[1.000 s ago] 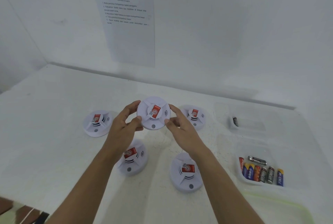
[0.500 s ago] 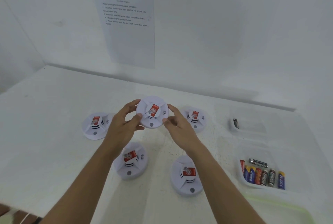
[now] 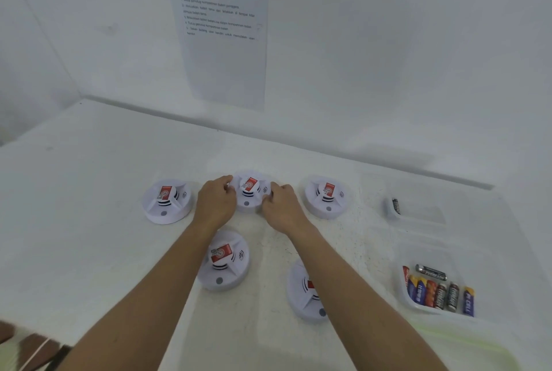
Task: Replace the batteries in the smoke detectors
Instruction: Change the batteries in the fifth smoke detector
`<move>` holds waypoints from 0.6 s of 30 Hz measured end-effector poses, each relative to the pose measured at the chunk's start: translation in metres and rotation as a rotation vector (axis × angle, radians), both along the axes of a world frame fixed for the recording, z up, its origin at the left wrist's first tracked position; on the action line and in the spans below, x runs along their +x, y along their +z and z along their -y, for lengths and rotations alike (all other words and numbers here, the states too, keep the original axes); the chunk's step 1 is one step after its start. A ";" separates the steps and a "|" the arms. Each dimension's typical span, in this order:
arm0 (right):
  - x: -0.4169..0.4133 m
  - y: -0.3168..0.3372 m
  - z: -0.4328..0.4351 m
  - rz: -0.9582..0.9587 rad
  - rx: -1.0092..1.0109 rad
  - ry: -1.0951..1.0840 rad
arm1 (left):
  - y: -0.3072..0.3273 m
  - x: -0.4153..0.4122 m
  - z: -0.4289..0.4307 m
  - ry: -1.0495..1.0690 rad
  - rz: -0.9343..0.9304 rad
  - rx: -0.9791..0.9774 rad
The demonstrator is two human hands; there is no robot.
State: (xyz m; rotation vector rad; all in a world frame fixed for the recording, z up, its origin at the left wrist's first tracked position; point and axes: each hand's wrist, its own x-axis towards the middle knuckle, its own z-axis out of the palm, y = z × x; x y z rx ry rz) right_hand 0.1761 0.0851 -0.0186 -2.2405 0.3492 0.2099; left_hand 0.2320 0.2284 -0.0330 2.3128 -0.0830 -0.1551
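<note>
Head view: a white smoke detector is seen in the back row on the surface, between two other detectors. It is gripped at its rim from both sides, with the fingers of the left hand and the right hand curled round its edges. Loose batteries are held in a clear tray at the right; a single battery lies in a second container behind it.
</note>
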 end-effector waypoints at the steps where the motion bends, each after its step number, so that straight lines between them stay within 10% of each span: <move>1: 0.001 0.000 0.000 0.003 -0.007 0.002 | -0.001 0.000 0.000 0.000 0.018 0.013; 10: 0.004 0.015 -0.015 0.112 -0.345 0.083 | 0.023 -0.010 -0.025 -0.046 0.088 -0.079; 18: 0.032 0.016 -0.079 0.301 -0.153 0.404 | 0.016 -0.040 -0.119 0.131 0.496 0.043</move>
